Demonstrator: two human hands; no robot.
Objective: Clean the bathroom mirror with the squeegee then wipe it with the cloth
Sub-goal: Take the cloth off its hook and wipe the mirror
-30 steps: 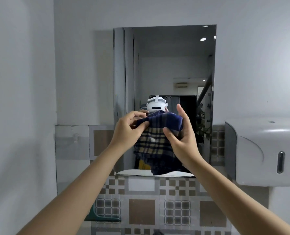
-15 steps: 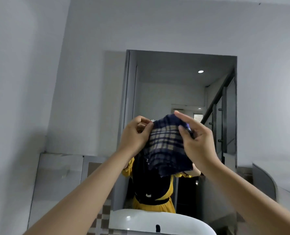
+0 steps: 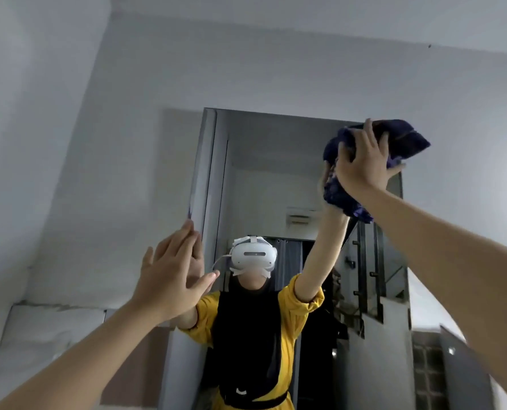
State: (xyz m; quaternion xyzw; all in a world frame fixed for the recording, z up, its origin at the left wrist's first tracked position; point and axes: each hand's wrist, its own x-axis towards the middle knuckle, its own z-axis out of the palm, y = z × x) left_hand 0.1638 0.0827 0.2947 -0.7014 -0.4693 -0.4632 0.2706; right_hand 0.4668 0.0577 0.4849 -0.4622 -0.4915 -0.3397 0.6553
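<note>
At the top right corner of the wall mirror (image 3: 276,179), the person's right hand (image 3: 361,164) presses a bunched dark blue cloth (image 3: 406,140) against the glass. The fingers are spread across the cloth and curled into its folds, holding it in a loose wad; part of the fabric pokes out above and to the right of the hand, and another fold hangs below the wrist. The right forearm reaches up from the lower right of the view.

The left hand (image 3: 169,276) is raised lower down, at the mirror's left edge. It is open and empty, palm facing the glass, fingers straight and close together, thumb out to the side. The fingertips sit right at the mirror's left frame (whether they touch it cannot be told).

The mirror is a tall rectangle set on a pale grey wall (image 3: 128,128). In it shows the reflection of the person: a yellow top with a black garment over the front, a white headset worn on the head, and both arms raised to match the real ones. Behind the reflection are a doorway and dark stair railings.

A white panel (image 3: 48,335) runs along the wall at lower left, and patterned tiles (image 3: 427,374) show at lower right. The squeegee is not in sight.
</note>
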